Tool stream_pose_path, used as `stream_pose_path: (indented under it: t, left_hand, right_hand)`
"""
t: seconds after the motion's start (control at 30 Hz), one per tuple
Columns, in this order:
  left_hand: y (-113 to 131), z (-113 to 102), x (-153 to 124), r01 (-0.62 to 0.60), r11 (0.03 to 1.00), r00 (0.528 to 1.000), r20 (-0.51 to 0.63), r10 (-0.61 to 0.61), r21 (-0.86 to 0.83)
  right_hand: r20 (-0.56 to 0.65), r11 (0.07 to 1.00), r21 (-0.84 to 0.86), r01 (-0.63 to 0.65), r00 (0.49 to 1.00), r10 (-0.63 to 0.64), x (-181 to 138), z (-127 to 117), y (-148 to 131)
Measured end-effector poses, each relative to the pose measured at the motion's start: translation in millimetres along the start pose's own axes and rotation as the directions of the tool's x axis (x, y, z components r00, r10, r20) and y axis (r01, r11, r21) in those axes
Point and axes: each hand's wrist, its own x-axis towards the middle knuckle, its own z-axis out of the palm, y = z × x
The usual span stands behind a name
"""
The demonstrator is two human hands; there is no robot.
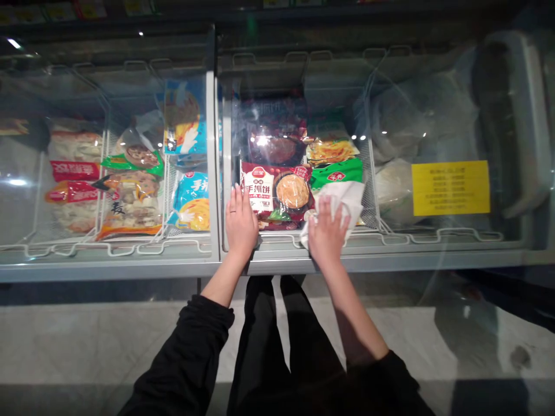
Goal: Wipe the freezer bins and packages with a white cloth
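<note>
My left hand (241,224) rests flat on the left part of the freezer's glass lid, close to its front edge, with fingers stretched out and nothing held. A thin ring shows on one finger. Further right, my right hand (327,231) presses a crumpled white cloth (354,199) against the same glass, fingers somewhat spread over it. Whether the cloth is fabric or paper, I cannot tell. Beneath the glass, between my hands, lies a dark red flatbread packet (293,193). A green and white packet (337,173) is partly covered by the cloth.
The chest freezer's front rail (295,266) runs across the view. White wire baskets (162,248) inside hold several food bags. A yellow notice (451,188) is on the glass at right. A vertical lid frame (211,162) stands left of my left hand. Pale floor (108,329) lies below.
</note>
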Motion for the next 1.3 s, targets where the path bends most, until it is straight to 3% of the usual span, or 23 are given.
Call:
stream_pose_path:
  t: [0.07, 0.13, 0.2, 0.27, 0.33, 0.47, 0.57, 0.67, 0.73, 0.83, 1.0, 1.13, 1.2, 1.3]
  left_hand:
    - [-0.3, -1.2, 1.4, 0.009, 1.000, 1.000, 0.001, -0.009, 0.015]
    - [0.5, -1.8, 2.0, 0.021, 1.000, 1.000, 0.001, -0.021, 0.014]
    - [1.4, -1.9, 2.2, 0.037, 0.999, 0.999, 0.007, -0.037, 0.012]
    - [2.0, -2.0, 2.3, 0.049, 0.999, 0.999, 0.015, -0.050, 0.023]
    - [2.2, -2.1, 2.4, 0.058, 0.998, 0.998, 0.007, -0.058, 0.038]
    - [3.5, -2.5, 2.6, 0.061, 0.996, 0.998, -0.010, -0.061, 0.068]
    - [4.9, -2.8, 2.7, 0.065, 0.994, 0.998, -0.009, -0.064, 0.083]
    - [5.0, -2.7, 2.2, 0.059, 0.995, 0.998, -0.006, -0.059, 0.085]
    - [4.3, -2.2, 1.6, 0.053, 0.995, 0.999, -0.002, -0.053, 0.087]
    - [2.9, -1.2, 0.7, 0.045, 0.995, 0.999, 0.005, -0.046, 0.094]
    - [0.6, -1.9, 0.6, 0.027, 0.994, 1.000, 0.000, -0.027, 0.102]
    - [0.4, -2.0, 0.5, 0.021, 0.998, 1.000, -0.002, -0.021, 0.058]
    - [1.3, -1.1, 0.3, 0.029, 0.999, 0.999, 0.017, -0.030, 0.033]
    - [0.2, -3.7, 1.6, 0.043, 0.998, 0.998, 0.053, -0.044, 0.035]
  right_hand:
    - [0.030, 0.968, 0.088, 0.233, 0.971, -0.237, 1.4, 7.5, -36.5]
    - [0.058, 0.894, 0.153, 0.422, 0.899, -0.434, 3.1, 11.3, -57.9]
    - [0.080, 0.830, 0.183, 0.526, 0.834, -0.546, 5.1, 10.3, -56.4]
    - [0.096, 0.831, 0.166, 0.531, 0.830, -0.550, 7.7, 4.2, -31.0]
    - [0.105, 0.892, 0.098, 0.440, 0.887, -0.449, 10.7, -6.0, 13.5]
    - [0.079, 0.991, -0.103, 0.084, 0.994, -0.076, 16.8, -28.2, 125.9]
    - [0.030, 0.973, -0.171, -0.157, 0.986, 0.164, 22.2, -35.0, 193.4]
    - [-0.006, 0.950, -0.180, -0.256, 0.966, 0.259, 28.8, -30.5, 219.8]
    - [-0.013, 0.933, -0.188, -0.307, 0.950, 0.311, 32.4, -24.4, 211.8]
    - [-0.038, 0.938, -0.166, -0.303, 0.953, 0.301, 33.2, -16.4, 169.2]
    - [-0.018, 0.999, -0.048, 0.017, 1.000, -0.018, 26.4, -6.9, 55.1]
    - [-0.007, 0.937, 0.122, 0.327, 0.945, -0.328, 24.3, 5.0, -27.2]
    - [-0.016, 0.905, 0.166, 0.392, 0.919, -0.395, 24.8, 8.6, -50.6]
    - [-0.014, 0.892, 0.151, 0.425, 0.903, -0.428, 29.2, 5.2, -59.2]
